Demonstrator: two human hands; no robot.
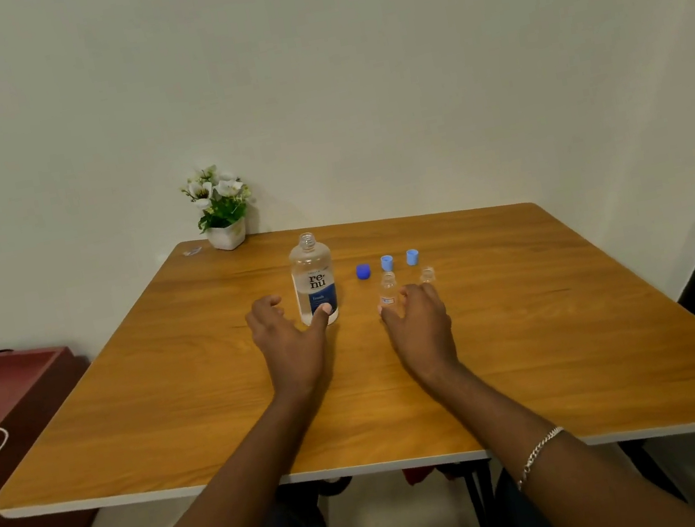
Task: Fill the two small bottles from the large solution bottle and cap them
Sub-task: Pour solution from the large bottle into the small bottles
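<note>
The large clear solution bottle (313, 278) stands uncapped on the wooden table (172, 387). My left hand (288, 343) is just left of it; its thumb lies against the bottle's lower front and the fingers are loosely spread beside it, not wrapped round it. Two small clear bottles (388, 288) (427, 274) stand open to the right. My right hand (419, 325) lies in front of them with relaxed fingers and hides their bases. Behind them sit a dark blue cap (363, 271) and two light blue caps (387, 262) (412, 257).
A small white pot of flowers (228, 233) stands at the table's far left corner by the wall. A dark red box (19, 437) with a white cord sits on the floor to the left. The table's near edge runs above my lap.
</note>
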